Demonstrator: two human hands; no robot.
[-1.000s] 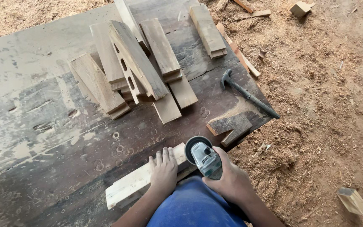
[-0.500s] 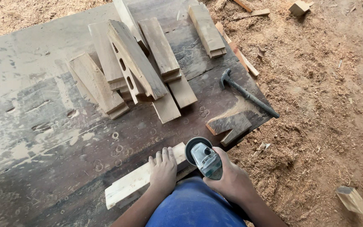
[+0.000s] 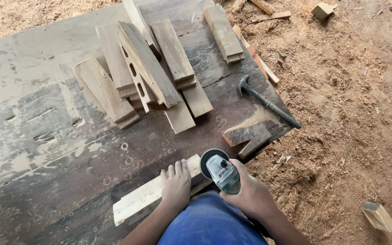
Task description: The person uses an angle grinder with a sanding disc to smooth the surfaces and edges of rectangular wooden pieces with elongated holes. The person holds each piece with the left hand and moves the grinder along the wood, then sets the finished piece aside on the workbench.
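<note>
Under left hand (image 3: 176,185) plank (image 3: 137,203); right hand (image 3: 249,196) grips grinder (image 3: 222,173)

A hammer (image 3: 265,102) lies beside stacked wooden blocks (image 3: 148,72) on the worn workbench (image 3: 32,136), sawdust (image 3: 350,90) around.

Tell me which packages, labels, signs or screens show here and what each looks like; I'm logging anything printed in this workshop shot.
Label: a small pale patch on the grey-green body of the angle grinder, in the right hand near the bottom centre; too small to tell more.
Packages, signs, screens: none in view. The left hand presses a pale wooden block on the dark workbench.
</note>
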